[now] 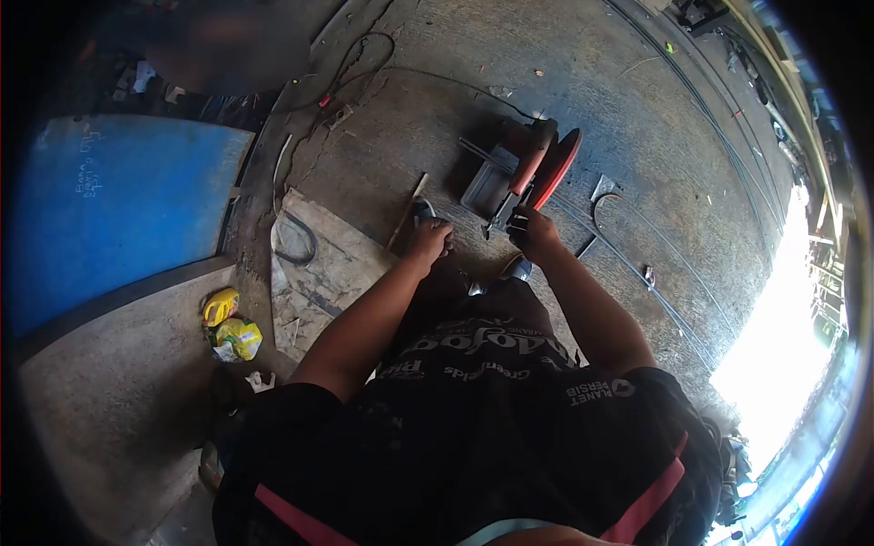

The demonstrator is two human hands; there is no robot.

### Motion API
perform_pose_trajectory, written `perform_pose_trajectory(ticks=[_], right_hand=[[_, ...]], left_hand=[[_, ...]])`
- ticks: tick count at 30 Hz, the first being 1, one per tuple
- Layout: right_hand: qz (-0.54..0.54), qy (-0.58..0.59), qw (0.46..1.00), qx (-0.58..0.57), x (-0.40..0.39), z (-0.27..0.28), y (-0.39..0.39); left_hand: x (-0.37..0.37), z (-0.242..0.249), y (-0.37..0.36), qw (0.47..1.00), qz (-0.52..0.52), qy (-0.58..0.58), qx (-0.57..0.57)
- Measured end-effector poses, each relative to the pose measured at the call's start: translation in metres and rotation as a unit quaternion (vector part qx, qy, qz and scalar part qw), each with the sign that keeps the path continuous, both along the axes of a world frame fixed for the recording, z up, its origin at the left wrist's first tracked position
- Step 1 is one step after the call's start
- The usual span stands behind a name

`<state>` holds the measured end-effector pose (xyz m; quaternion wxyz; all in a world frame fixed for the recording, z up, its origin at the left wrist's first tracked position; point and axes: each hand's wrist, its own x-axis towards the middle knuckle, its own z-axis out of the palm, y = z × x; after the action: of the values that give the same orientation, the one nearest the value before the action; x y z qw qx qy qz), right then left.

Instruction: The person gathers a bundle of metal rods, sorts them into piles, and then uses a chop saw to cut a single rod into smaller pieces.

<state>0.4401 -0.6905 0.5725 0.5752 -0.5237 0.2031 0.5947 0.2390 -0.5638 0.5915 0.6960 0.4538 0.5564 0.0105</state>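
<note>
A cut-off saw [530,164] with a red disc guard [558,170] and an orange-red arm rests on the concrete floor in front of my feet. My right hand [534,229] is closed at the saw's near end, beside its dark metal parts. What its fingers grip there is too dark to make out. To the left, my left hand [431,241] is curled closed above my left shoe [423,210], apart from the saw. Whatever may be inside those fingers is hidden.
Long thin metal rods [687,329] run across the floor on the right. A black cable [446,77] trails behind the saw. On the left are a stained board [341,250], a blue panel [127,200], a yellow container [220,307] and a yellow-green bag [238,339].
</note>
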Motion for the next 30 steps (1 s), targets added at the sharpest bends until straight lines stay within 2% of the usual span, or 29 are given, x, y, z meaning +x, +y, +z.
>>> perform_pose_trajectory(ticks=[6,9,11,13,16,19,20,24,26,29,30], right_hand=[[-0.001,-0.056,0.997,-0.049,0.012,0.012,0.012],[0.015,-0.09,0.992,-0.082,0.004,0.017,0.05],[0.011,-0.074,0.996,-0.053,-0.009,0.025,0.09],[-0.019,-0.073,0.993,-0.086,-0.032,0.032,0.136],[-0.028,-0.073,0.995,-0.055,-0.067,0.046,0.202],[0.003,-0.071,0.996,-0.048,-0.098,0.052,0.247],[0.05,-0.103,0.993,-0.039,-0.105,0.052,0.26],[0.063,-0.081,0.992,-0.071,-0.119,0.072,0.315],[0.046,-0.064,0.997,-0.009,-0.118,0.081,0.339],[0.074,-0.062,0.995,0.02,-0.112,0.106,0.366],[0.077,-0.06,0.995,0.026,-0.109,0.092,0.37]], left_hand=[[-0.021,-0.03,0.056,0.998,0.044,-0.011,-0.036],[-0.021,-0.034,0.103,0.99,0.074,-0.066,-0.101],[-0.02,-0.034,0.134,0.991,0.057,-0.08,-0.095],[-0.022,-0.026,0.164,0.991,0.041,-0.093,-0.084],[-0.024,0.006,0.207,0.993,0.002,-0.077,-0.085],[-0.035,0.007,0.243,0.99,-0.004,-0.102,-0.098],[-0.037,0.01,0.255,0.991,-0.002,-0.103,-0.083],[-0.042,0.035,0.293,0.992,0.023,-0.103,-0.067],[-0.044,0.045,0.309,0.992,0.036,-0.11,-0.041],[-0.04,0.056,0.327,0.99,0.079,-0.116,-0.01],[-0.038,0.058,0.335,0.99,0.082,-0.115,-0.004]])
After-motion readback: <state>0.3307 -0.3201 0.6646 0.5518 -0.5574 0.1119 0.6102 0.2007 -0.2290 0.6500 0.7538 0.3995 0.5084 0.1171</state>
